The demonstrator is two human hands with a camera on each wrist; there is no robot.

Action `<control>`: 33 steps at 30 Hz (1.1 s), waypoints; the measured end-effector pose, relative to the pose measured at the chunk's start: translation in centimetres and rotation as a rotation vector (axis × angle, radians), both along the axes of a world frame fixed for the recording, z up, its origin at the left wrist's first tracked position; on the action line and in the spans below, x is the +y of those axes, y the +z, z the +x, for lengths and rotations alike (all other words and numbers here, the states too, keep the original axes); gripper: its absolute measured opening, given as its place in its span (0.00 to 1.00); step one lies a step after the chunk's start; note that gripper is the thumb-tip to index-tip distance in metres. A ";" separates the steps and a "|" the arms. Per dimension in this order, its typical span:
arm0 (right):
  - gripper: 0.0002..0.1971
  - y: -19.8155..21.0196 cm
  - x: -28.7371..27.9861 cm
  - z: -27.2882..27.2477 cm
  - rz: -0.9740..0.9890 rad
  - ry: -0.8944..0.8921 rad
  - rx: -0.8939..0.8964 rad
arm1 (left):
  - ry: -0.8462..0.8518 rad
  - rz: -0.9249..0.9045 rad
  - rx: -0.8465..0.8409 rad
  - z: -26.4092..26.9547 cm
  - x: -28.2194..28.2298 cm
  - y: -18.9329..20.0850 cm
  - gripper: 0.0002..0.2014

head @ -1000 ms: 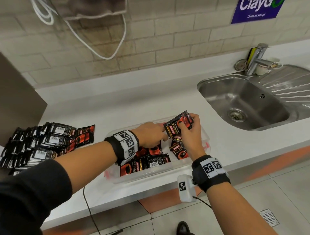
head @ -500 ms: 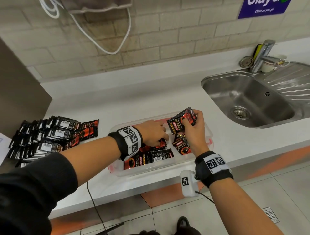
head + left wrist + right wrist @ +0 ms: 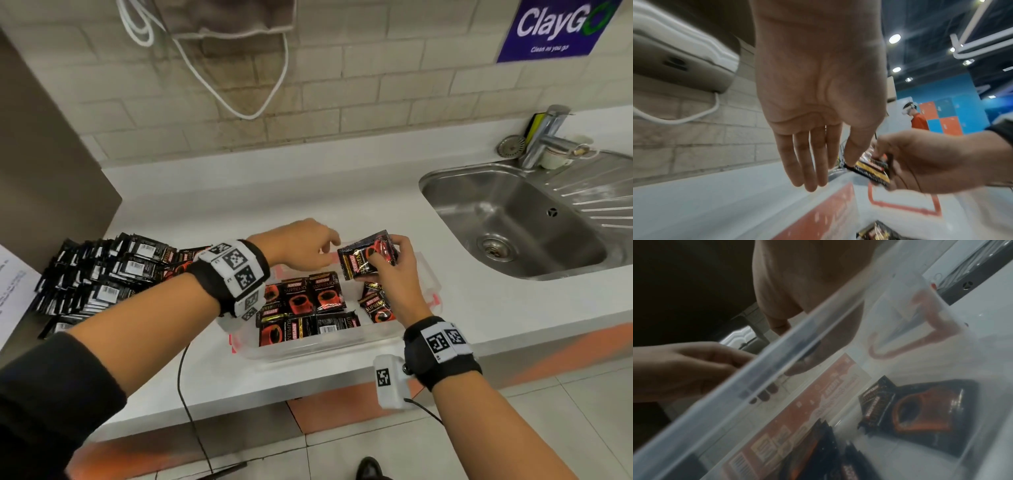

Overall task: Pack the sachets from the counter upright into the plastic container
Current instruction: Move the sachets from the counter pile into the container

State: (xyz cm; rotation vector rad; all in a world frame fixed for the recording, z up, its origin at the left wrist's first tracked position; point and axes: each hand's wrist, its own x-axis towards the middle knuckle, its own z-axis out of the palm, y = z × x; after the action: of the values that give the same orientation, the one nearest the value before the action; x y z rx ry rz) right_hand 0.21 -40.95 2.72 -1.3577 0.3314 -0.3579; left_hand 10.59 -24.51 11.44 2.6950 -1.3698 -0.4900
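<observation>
Held sachets (image 3: 368, 255): a small bunch of black-and-red foil packets, raised over the far right part of the plastic container (image 3: 416, 330), tilted, not yet inside.
Right hand (image 3: 394, 274): fingers and thumb curled round the lower right end of the bunch; it carried the weight.
Left hand (image 3: 301, 245): fingers nearly straight and relaxed in the left wrist view, the thumb tip touching the bunch's left edge; it gripped nothing.
Container contents: several sachets (image 3: 310, 298) already lay inside, some leaning, some flat along the near wall.
Remaining stock: a big fanned pile of sachets (image 3: 102, 277) lay on the desk (image 3: 342, 192), to the left and apart from the container.
Weight, judged: very light; one hand was enough for a bunch.
Stiffness, judged: thin, limp foil that bends and flops over, so upright packets would need neighbours or a wall to lean on.
Surface, judged: glossy and slippery; a loose bunch would likely fan apart.
Best hold, judged: pinch across the flat faces near a sealed end, squaring the edges with the other hand.
Fragility, judged: low, though creasing seemed possible.
</observation>
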 end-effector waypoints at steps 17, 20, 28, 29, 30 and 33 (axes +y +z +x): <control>0.09 0.0 5.7 0.7 -0.127 0.207 0.021 | 0.226 -0.305 0.261 -0.4 6.6 -0.5 0.06; 0.07 -0.3 6.0 0.7 -0.075 0.212 0.041 | 0.235 -0.286 0.350 -0.6 7.3 -0.6 0.07; 0.13 -0.1 7.3 1.0 -0.403 0.175 0.093 | 0.256 -0.107 -0.056 -0.2 8.1 -2.8 0.09; 0.12 0.0 7.5 1.1 -0.438 0.198 0.097 | 0.260 -0.090 -0.089 -0.1 8.2 -3.3 0.09; 0.10 0.1 7.8 1.2 -0.478 0.243 0.100 | 0.256 -0.074 -0.119 -0.1 8.2 -3.8 0.09; 0.12 0.5 8.6 1.6 -0.619 0.402 0.144 | 0.231 -0.027 -0.198 0.0 8.3 -5.1 0.09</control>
State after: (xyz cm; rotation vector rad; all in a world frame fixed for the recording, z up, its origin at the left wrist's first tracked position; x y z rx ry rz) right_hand 1.83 -32.31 3.20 -2.0186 0.0531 -0.0171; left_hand 10.54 -16.25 6.34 2.8934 -1.0718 -0.1882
